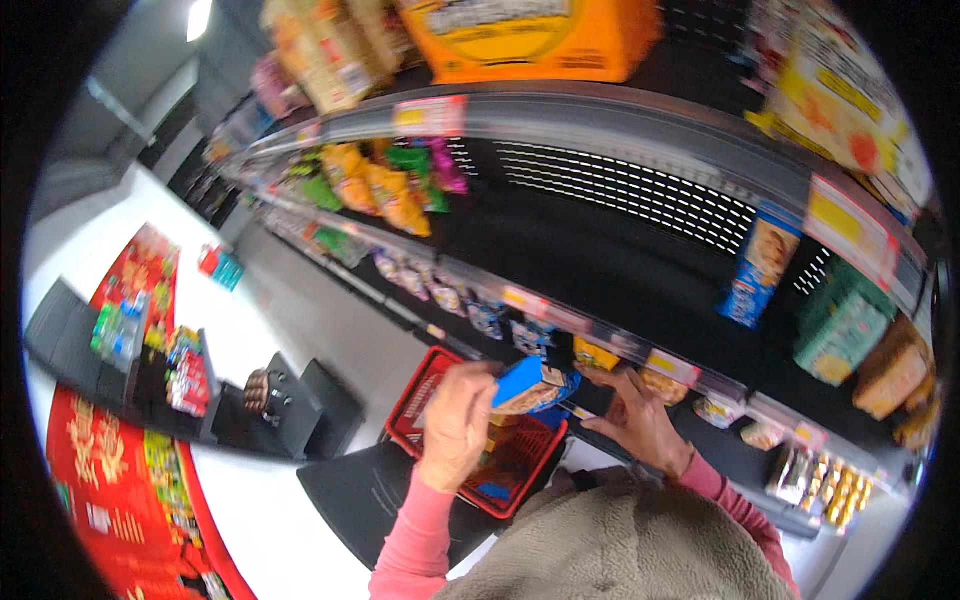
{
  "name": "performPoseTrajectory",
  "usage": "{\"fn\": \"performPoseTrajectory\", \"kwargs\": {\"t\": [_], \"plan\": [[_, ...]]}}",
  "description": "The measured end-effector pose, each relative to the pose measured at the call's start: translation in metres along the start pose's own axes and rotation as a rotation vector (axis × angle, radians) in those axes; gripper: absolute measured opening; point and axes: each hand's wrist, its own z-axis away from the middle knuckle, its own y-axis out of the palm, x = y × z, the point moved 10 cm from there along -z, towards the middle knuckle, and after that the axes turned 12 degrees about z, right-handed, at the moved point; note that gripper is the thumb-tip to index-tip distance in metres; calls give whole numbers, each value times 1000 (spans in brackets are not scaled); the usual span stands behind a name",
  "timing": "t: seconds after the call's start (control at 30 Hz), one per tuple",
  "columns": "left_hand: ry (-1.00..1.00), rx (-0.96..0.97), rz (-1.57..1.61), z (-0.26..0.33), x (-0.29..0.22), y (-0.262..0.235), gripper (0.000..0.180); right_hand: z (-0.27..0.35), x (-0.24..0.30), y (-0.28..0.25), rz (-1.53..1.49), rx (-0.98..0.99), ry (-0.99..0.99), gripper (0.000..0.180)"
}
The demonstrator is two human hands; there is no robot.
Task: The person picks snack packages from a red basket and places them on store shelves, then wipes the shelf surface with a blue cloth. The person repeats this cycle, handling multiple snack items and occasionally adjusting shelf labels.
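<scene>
My left hand (460, 422) is closed around one end of a blue snack box (535, 388) with a picture on its side. The box is held above a red shopping basket (408, 412), which has several packages inside, partly hidden by my hand and the box. My right hand (642, 418) is just right of the box with its thumb and fingers apart. Nothing shows in its grip, and I cannot tell whether a fingertip touches the box. Beyond the right fingers lies a yellow packet (596, 352) on the lower shelf.
A black shelf (560, 235) crosses ahead, bearing orange snack bags (396, 205), an upright blue packet (762, 265) and a green box (843, 325). Above, a large orange box (530, 40) sits near the edge. Left are black display stands (295, 410) and a red printed panel (120, 490).
</scene>
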Motion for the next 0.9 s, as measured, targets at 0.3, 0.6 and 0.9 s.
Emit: {"fn": "performPoseTrajectory", "kwargs": {"t": [0.3, 0.6, 0.9], "plan": [[232, 199, 376, -112, -69, 122, 5, 19, -34, -112, 151, -344, 60, 54], [360, 336, 504, -174, -91, 268, 13, 62, -125, -186, 161, -631, 290, 46], [605, 325, 43, -183, -47, 367, 26, 62, -182, -209, 176, -707, 342, 42]]}}
